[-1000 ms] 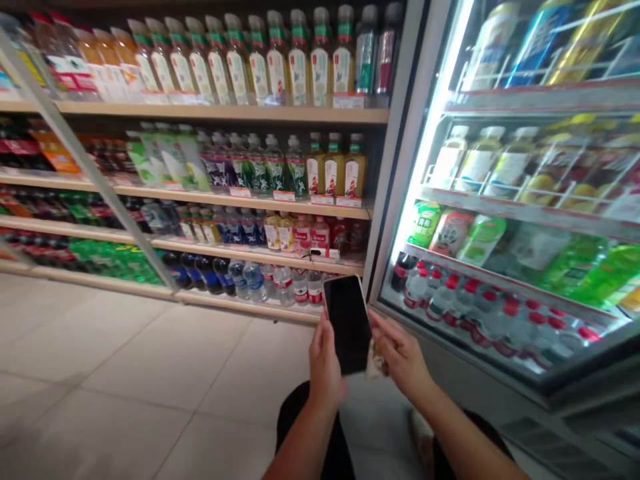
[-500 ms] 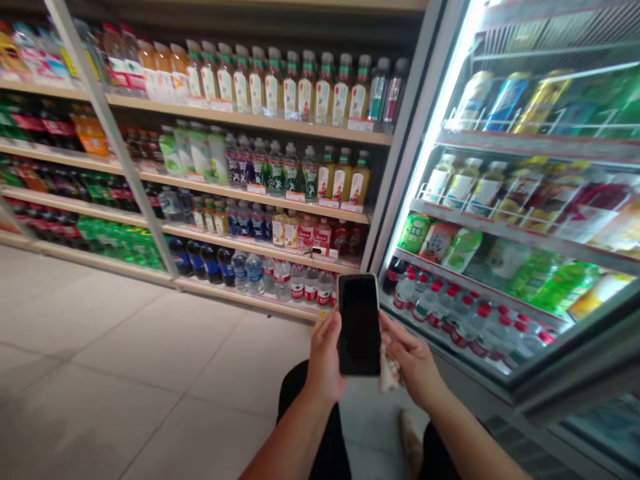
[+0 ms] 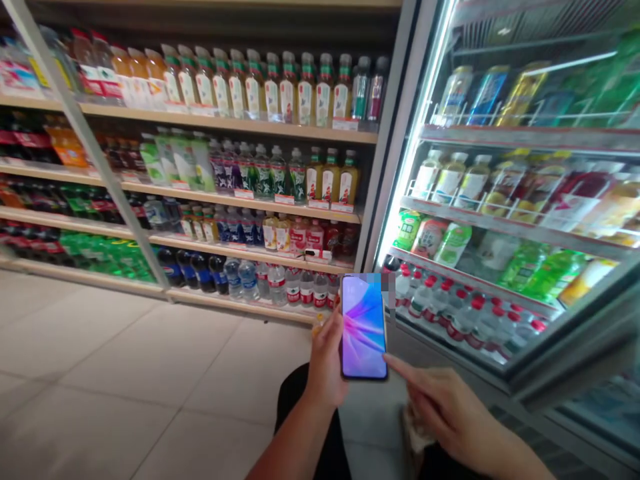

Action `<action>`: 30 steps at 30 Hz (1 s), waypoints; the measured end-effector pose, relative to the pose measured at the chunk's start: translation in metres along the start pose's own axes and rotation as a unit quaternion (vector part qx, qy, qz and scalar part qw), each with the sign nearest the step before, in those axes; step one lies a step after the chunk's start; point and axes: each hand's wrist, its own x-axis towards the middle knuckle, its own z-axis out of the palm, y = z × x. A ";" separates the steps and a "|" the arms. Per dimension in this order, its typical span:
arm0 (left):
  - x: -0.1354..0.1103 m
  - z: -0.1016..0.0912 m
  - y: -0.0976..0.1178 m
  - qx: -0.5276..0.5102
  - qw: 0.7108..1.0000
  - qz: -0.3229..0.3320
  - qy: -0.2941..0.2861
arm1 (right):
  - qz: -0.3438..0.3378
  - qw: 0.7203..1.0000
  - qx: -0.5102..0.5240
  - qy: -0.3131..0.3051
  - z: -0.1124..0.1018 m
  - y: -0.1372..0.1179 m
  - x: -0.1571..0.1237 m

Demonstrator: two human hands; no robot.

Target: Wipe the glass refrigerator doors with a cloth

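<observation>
My left hand [image 3: 326, 360] holds a phone [image 3: 363, 327] upright, its screen lit purple and blue. My right hand [image 3: 447, 413] is lower right of the phone, its index finger stretched out with the tip at the phone's bottom right corner. Something pale and crumpled [image 3: 413, 430] shows under the right palm; I cannot tell what it is. Both forearms reach up from the bottom edge over my dark trousers [image 3: 295, 407].
Open shelves [image 3: 225, 113] packed with drink bottles run across the back and left. A lit glass-door cooler [image 3: 500, 220] full of bottles and cans stands at the right, close to the hands. Pale floor tiles [image 3: 125, 373] spread out at the left.
The phone's screen went from black to lit. My right hand dropped from beside the phone to below it and its index finger now points at the bottom corner.
</observation>
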 end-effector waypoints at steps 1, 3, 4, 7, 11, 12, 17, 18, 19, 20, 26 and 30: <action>0.001 -0.001 -0.002 0.006 1.000 0.001 0.001 | -0.006 0.999 -0.039 -0.020 0.000 -0.004 0.002; 0.002 -0.004 -0.006 0.020 1.000 0.008 0.009 | -0.001 0.992 -0.113 -0.049 -0.001 -0.007 0.011; 0.003 -0.006 -0.007 0.026 1.000 0.010 0.014 | 0.010 0.988 -0.146 -0.057 -0.003 -0.008 0.017; 0.003 -0.009 -0.010 0.033 0.999 0.006 0.021 | 0.065 0.976 -0.207 -0.019 -0.011 -0.006 0.035; 0.006 -0.011 -0.011 0.032 0.999 0.008 0.027 | 0.065 0.976 -0.207 0.021 -0.012 -0.010 0.045; 0.007 -0.012 -0.011 0.032 0.999 0.011 0.031 | 0.048 0.976 -0.212 0.004 -0.007 -0.012 0.043; 0.011 -0.017 -0.007 0.022 0.999 0.019 0.036 | 0.023 0.955 -0.295 -0.034 0.026 -0.020 0.036; 0.011 -0.018 -0.007 0.022 0.999 0.016 0.035 | 0.027 0.950 -0.309 -0.031 0.030 -0.021 0.036; 0.012 -0.020 -0.007 0.024 0.999 0.013 0.035 | 0.031 0.946 -0.321 -0.029 0.034 -0.023 0.038; 0.012 -0.022 -0.008 0.028 0.999 0.011 0.035 | 0.035 0.942 -0.333 -0.028 0.036 -0.025 0.040; 0.012 -0.030 -0.012 0.039 0.998 0.025 0.048 | 0.076 0.926 -0.367 -0.051 0.036 -0.035 0.060; 0.012 -0.031 -0.012 0.037 0.998 0.022 0.053 | 0.104 0.925 -0.361 -0.054 0.036 -0.030 0.063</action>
